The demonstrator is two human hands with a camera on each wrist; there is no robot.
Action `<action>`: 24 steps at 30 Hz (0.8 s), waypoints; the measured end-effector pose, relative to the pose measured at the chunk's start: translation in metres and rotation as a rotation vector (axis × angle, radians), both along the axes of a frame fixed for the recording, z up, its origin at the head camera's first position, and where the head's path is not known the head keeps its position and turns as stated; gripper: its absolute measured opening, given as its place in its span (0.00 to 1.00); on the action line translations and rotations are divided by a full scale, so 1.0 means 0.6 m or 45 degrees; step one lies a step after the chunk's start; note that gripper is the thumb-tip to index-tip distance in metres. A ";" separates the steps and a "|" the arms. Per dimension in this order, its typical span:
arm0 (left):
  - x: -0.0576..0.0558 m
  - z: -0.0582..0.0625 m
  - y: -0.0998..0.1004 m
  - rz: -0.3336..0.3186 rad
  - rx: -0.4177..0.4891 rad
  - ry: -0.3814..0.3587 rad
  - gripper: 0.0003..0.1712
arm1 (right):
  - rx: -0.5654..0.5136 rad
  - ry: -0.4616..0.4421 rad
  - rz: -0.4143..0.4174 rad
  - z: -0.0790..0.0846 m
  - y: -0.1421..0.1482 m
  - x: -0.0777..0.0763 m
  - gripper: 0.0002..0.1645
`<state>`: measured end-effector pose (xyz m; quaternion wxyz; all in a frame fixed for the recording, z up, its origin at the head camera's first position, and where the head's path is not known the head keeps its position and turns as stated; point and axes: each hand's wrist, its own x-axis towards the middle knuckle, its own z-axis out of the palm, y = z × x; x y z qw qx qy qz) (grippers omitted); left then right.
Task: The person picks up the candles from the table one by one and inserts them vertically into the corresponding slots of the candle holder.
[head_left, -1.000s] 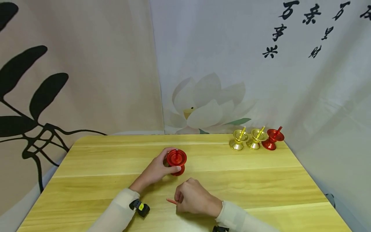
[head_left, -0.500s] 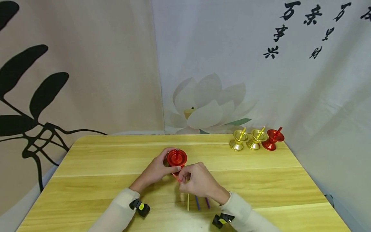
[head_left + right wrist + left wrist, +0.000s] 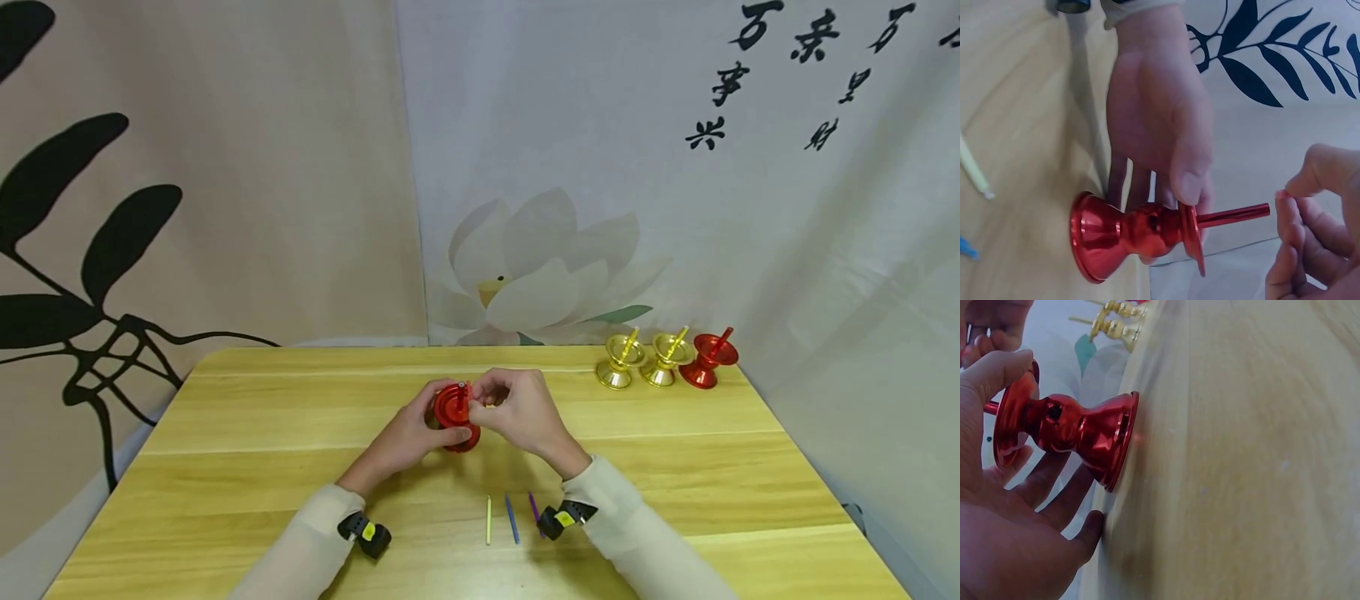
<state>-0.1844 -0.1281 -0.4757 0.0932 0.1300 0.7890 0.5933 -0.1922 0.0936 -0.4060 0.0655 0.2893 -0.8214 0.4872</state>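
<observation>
My left hand (image 3: 401, 442) grips a shiny red candle holder (image 3: 1147, 234), its thumb on the rim of the dish and its fingers behind the body. A thin red tube (image 3: 1235, 216) rises from the middle of the dish. The holder's base is at the tabletop. My right hand (image 3: 525, 412) pinches a thin pinkish-red candle between thumb and index finger. Only a small pink tip (image 3: 1282, 194) of it shows in the right wrist view, close to the tube's open end and apart from it. Most of the candle is hidden by the fingers.
A yellow candle (image 3: 488, 521), a blue candle (image 3: 512, 518) and a purple candle (image 3: 533, 504) lie near the front of the wooden table (image 3: 262, 467). Two gold candle holders (image 3: 615, 375) and another red holder (image 3: 701, 375) stand at the back right, before a printed curtain.
My right hand has moved up and away from the front of the table with the thin candle, to the top of the red holder. The left hand keeps its hold in place.
</observation>
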 end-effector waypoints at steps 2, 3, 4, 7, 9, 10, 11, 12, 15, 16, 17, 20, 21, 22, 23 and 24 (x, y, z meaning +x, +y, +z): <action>0.000 0.000 0.000 -0.003 0.008 -0.009 0.43 | -0.017 -0.016 -0.016 0.003 -0.002 -0.008 0.04; 0.000 0.000 0.000 -0.005 0.012 -0.011 0.43 | -0.024 -0.023 -0.021 0.004 -0.004 -0.011 0.03; 0.000 0.000 0.000 -0.008 0.014 -0.011 0.43 | -0.033 -0.028 -0.025 0.005 -0.005 -0.014 0.03; 0.000 -0.002 -0.001 -0.006 0.011 -0.015 0.43 | -0.047 -0.022 -0.039 0.006 -0.009 -0.022 0.03; 0.000 -0.002 -0.001 -0.005 0.011 -0.015 0.43 | -0.052 -0.005 -0.048 0.006 -0.012 -0.027 0.03; 0.000 -0.002 -0.001 -0.005 0.009 -0.015 0.42 | -0.056 0.001 -0.052 0.006 -0.014 -0.029 0.02; 0.000 -0.002 -0.001 -0.005 0.010 -0.016 0.42 | -0.060 0.007 -0.055 0.005 -0.014 -0.030 0.02; 0.000 -0.002 -0.001 -0.006 0.010 -0.017 0.42 | -0.064 0.012 -0.058 0.005 -0.015 -0.032 0.03; 0.002 0.000 -0.001 -0.006 0.007 -0.022 0.41 | -0.076 0.013 -0.063 0.006 -0.018 -0.035 0.03; 0.002 0.000 -0.001 -0.005 0.003 -0.023 0.41 | -0.078 0.013 -0.063 0.006 -0.018 -0.035 0.03; 0.002 0.001 -0.001 -0.002 0.001 -0.025 0.41 | -0.079 0.015 -0.062 0.007 -0.019 -0.036 0.04; 0.002 0.002 -0.001 0.003 -0.007 -0.025 0.41 | -0.068 0.021 -0.063 0.007 -0.020 -0.037 0.04; 0.002 0.001 -0.001 0.004 -0.007 -0.026 0.41 | -0.069 0.025 -0.060 0.007 -0.020 -0.038 0.04; 0.001 0.001 -0.001 0.005 -0.011 -0.026 0.41 | -0.069 0.027 -0.058 0.006 -0.020 -0.038 0.04; 0.001 0.000 -0.001 0.006 -0.013 -0.026 0.41 | -0.067 0.028 -0.058 0.005 -0.020 -0.039 0.04; 0.001 0.000 -0.001 0.006 -0.015 -0.024 0.41 | -0.065 0.028 -0.057 0.005 -0.021 -0.040 0.03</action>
